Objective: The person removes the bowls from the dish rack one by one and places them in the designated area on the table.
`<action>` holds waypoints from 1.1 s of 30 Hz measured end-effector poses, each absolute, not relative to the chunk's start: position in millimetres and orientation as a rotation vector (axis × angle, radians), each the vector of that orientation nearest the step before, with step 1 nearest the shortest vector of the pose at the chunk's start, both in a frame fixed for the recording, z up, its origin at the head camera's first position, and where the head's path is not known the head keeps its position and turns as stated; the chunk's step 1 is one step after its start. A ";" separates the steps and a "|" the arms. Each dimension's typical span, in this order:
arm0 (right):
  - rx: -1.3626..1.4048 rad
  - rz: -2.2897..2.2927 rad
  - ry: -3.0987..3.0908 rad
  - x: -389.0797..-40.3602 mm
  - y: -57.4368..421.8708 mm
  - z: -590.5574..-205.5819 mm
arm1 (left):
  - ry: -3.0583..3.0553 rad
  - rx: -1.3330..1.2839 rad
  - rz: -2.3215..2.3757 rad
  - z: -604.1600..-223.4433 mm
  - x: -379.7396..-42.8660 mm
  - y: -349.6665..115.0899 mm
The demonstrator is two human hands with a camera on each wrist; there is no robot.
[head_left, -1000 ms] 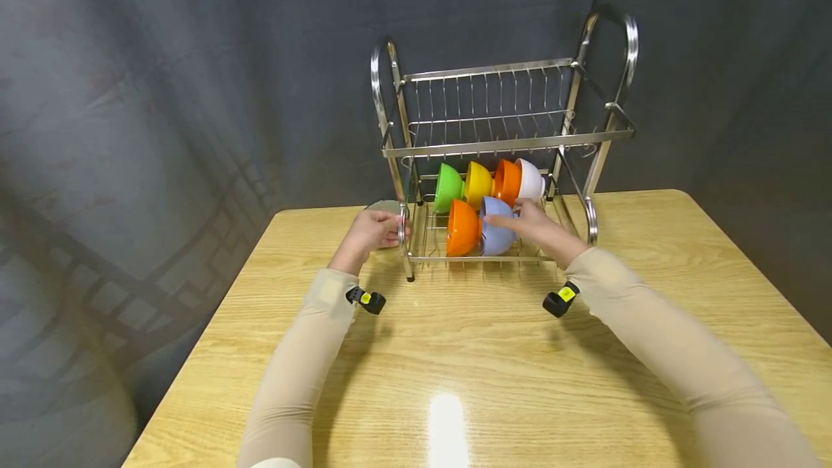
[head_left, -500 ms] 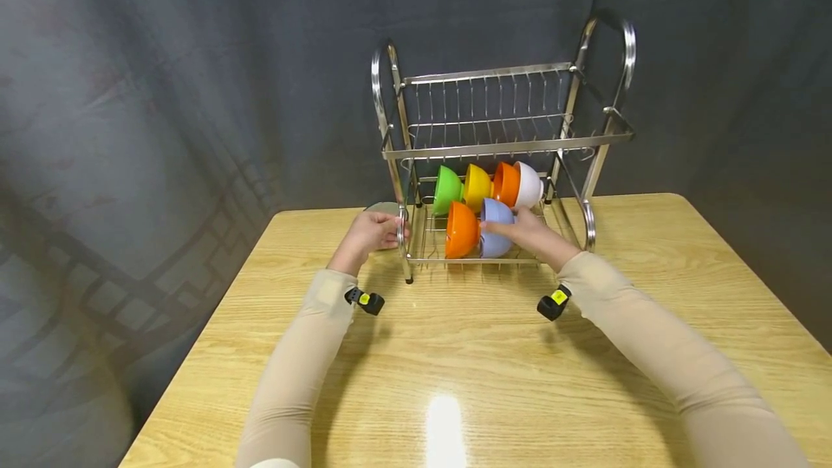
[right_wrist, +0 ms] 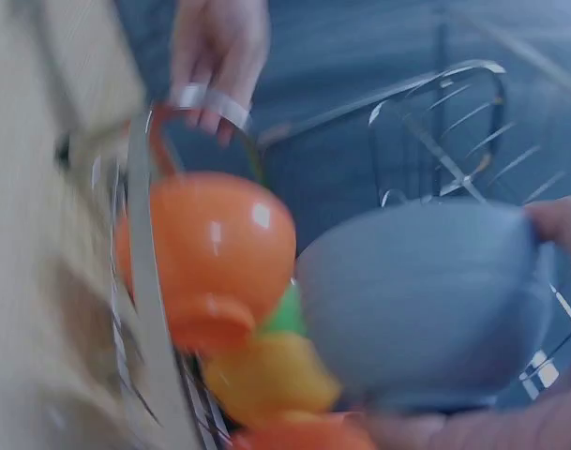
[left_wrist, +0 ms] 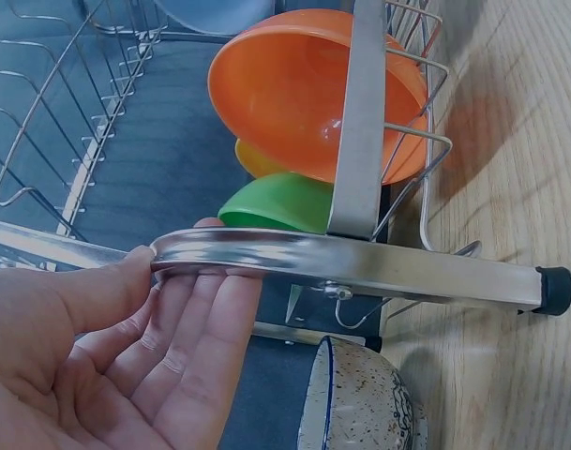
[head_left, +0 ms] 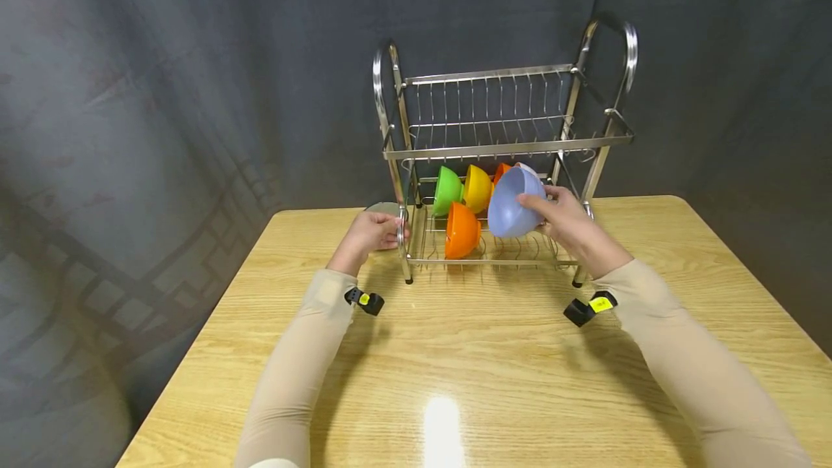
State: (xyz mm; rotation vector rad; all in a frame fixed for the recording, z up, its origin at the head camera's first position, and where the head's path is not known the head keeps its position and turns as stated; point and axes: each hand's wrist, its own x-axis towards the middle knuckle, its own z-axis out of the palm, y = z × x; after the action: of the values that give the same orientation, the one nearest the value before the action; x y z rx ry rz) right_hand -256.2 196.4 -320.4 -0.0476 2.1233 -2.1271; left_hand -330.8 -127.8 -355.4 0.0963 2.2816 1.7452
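My left hand [head_left: 367, 238] grips the left side tube of a two-tier steel dish rack [head_left: 507, 148]. In the left wrist view, thumb and fingers pinch that tube [left_wrist: 238, 248]. My right hand [head_left: 572, 226] holds a light blue bowl [head_left: 513, 208] by its rim and base, raised above the lower tier. In front on that tier, an orange bowl [head_left: 461, 233] stands on its side. Behind it are a green bowl [head_left: 447, 192], a yellow bowl [head_left: 477, 186] and a second orange bowl [head_left: 501, 170]. The lifted bowl largely hides a white bowl [head_left: 528, 167].
Left of the rack, a speckled bowl [left_wrist: 365, 403] with a blue rim rests on its side, mostly behind my left hand in the head view. The upper tier has wire plate slots [head_left: 490, 121]. A wooden table [head_left: 442, 352] lies beneath, with a dark curtain [head_left: 292, 78] behind.
My right hand has lifted the light blue bowl out of its place beside the front orange bowl, moving it up and right and tilting it. The left hand stays on the rack.
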 end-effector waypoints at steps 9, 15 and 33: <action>-0.047 -2.437 0.905 -239.9 197.1 -346.5 | 2.291 0.108 1.731 -353.5 -328.4 -127.9; 0.021 -2.425 0.771 -235.3 190.0 -364.6 | 2.277 0.104 1.741 -352.8 -327.7 -127.4; -0.079 -2.448 0.862 -232.1 192.9 -381.4 | 2.265 0.122 1.674 -352.2 -330.9 -130.5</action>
State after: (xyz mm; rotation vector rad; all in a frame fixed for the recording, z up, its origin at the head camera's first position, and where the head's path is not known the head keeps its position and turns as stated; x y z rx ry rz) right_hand -232.1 192.9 -381.4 -0.0792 0.8621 -2.4481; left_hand -330.9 -130.5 -352.2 0.1223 2.2649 1.6737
